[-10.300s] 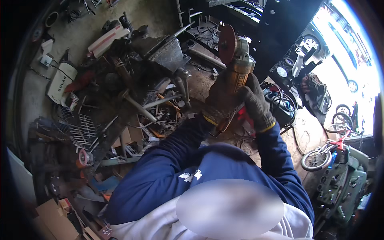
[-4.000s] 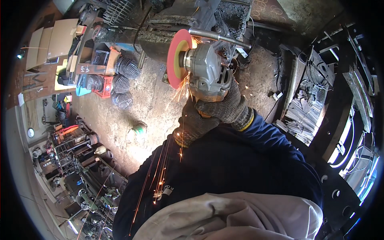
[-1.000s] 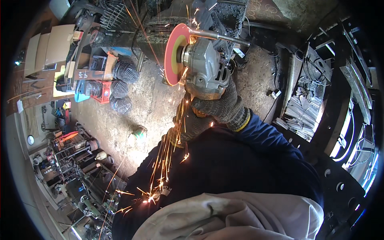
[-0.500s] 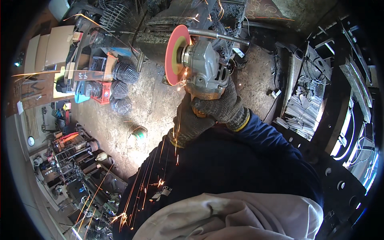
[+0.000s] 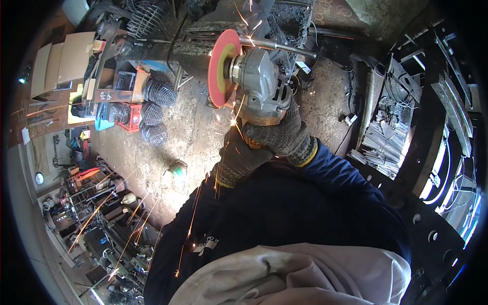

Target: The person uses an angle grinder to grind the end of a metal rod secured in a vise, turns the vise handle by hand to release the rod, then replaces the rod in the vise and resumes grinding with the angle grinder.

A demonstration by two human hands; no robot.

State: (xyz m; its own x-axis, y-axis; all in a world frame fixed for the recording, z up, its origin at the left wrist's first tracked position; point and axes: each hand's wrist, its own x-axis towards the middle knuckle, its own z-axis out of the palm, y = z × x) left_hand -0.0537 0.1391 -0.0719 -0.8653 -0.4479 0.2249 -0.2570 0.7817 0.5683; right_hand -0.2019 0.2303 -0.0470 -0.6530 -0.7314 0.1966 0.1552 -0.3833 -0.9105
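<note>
Both my hands wear grey knit gloves with yellow cuffs and are closed around an angle grinder [image 5: 256, 79]. My right hand [image 5: 284, 134] wraps its body just behind the metal gear head. Lower and to the left, my left hand [image 5: 241, 161] grips the rear of the same tool; the fingers of both hands are partly hidden. A red disc with a yellow centre [image 5: 217, 71] faces left on the grinder. Its upper edge is beside a metal rod with a threaded end [image 5: 300, 50], which lies across the dark bench. Sparks fly near the disc and down past my left arm.
Left of the bench stand several wire coils [image 5: 153, 114], a red crate [image 5: 133, 118] and cardboard [image 5: 76, 58]. A green-ended roll [image 5: 177, 172] sits on the concrete floor [image 5: 193, 132]. Thin metal strips [image 5: 384, 147] lie in a pile at right, beside a dark beam with holes [image 5: 432, 236].
The grinder and disc have shifted very slightly up and to the left. The spark trails have a different pattern, with brighter ones at the rod. Both hands keep their grip.
</note>
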